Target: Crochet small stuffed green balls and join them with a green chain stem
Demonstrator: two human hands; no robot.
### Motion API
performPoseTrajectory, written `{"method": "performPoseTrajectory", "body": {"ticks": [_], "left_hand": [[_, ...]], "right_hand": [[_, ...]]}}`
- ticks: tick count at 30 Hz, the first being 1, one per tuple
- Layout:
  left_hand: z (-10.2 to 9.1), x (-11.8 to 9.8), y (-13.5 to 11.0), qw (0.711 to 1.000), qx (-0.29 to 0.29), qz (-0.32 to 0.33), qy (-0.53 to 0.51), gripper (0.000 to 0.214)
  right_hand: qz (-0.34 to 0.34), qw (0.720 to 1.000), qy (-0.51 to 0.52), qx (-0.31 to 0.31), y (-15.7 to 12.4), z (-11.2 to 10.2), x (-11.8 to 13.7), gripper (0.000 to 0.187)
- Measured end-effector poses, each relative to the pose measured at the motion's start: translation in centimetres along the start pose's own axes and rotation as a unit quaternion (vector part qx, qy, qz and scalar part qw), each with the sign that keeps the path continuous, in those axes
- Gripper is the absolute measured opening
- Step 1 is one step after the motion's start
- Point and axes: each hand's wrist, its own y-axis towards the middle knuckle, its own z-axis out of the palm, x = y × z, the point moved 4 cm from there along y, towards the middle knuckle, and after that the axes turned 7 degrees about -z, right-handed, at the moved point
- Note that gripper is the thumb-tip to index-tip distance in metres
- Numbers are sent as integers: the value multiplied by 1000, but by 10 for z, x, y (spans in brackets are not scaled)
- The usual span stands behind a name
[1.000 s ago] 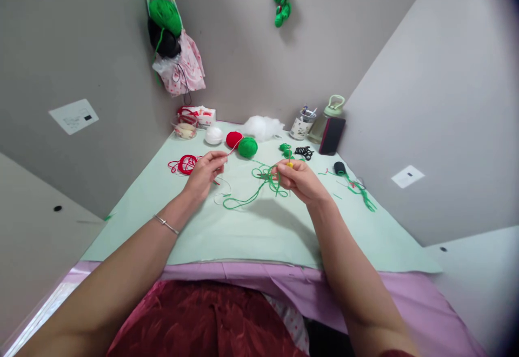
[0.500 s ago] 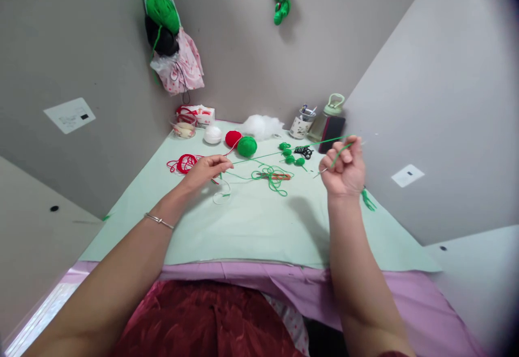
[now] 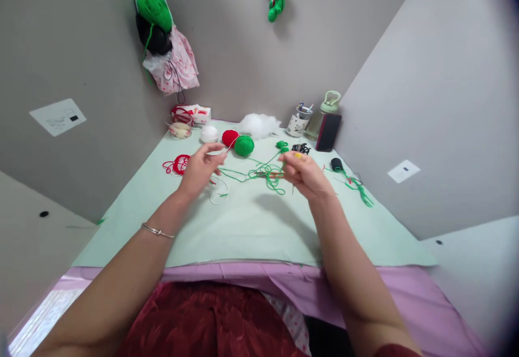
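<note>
- The left hand [image 3: 203, 169] and right hand [image 3: 302, 174] are well apart above the table [image 3: 243, 235]. The right is curled tight around a slim tool with a yellow grip, probably a hook [image 3: 298, 155]. The left has its thumb and forefinger parted; I cannot tell whether its other fingers pinch anything.
- The green yarn [image 3: 268, 184] lies in a loose heap between the hands, with one strand slanting up toward the right fingers and others running toward the left hand. A knot seems the likeliest trouble, since a pull on one strand could tighten those crossing loops.
- The scissors [image 3: 277, 174] lie tangled among the loops. A sharp tug could drag them along, or an edge could nick the strand if the blades are apart, which I cannot make out.
- The green ball [image 3: 244, 145] touches the red ball [image 3: 230, 138]. Being round and unheld, either could roll if its yarn is jerked.
- A white thread [image 3: 219, 199] curls just below the left hand, and loose red yarn [image 3: 180, 164] lies beside it; a careless sweep of the wrist could catch both and mix the colours.
- With the left fingers so relaxed, tension may slacken and stitches could turn out uneven.
- Small green pieces [image 3: 282, 145] sit just beyond the right hand, where knuckles might knock them.
</note>
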Motion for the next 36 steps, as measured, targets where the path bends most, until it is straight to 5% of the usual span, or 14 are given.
{"method": "performPoseTrajectory", "body": {"ticks": [4,6,9,15,22,28,36], "left_hand": [[46,-5,-26,975,208,-40,-67,52],[55,-6,-32,966,252,-30,-48,49],[51,-5,-31,975,223,1,1,35],[44,-2,-29,979,179,71,65,22],[47,7,-29,967,180,115,140,21],[36,4,-26,970,113,156,149,17],[38,0,-31,968,64,223,100,11]], "right_hand": [[61,995,-41,66,-6,31,-16,42],[80,991,-57,95,-8,36,-20,41],[78,988,-82,103,-8,35,-22,37],[15,995,-101,12,-5,32,-27,26],[22,999,37,-23,0,27,-30,37],[68,997,18,35,0,23,-32,32],[120,981,-27,147,-10,51,-42,29]]}}
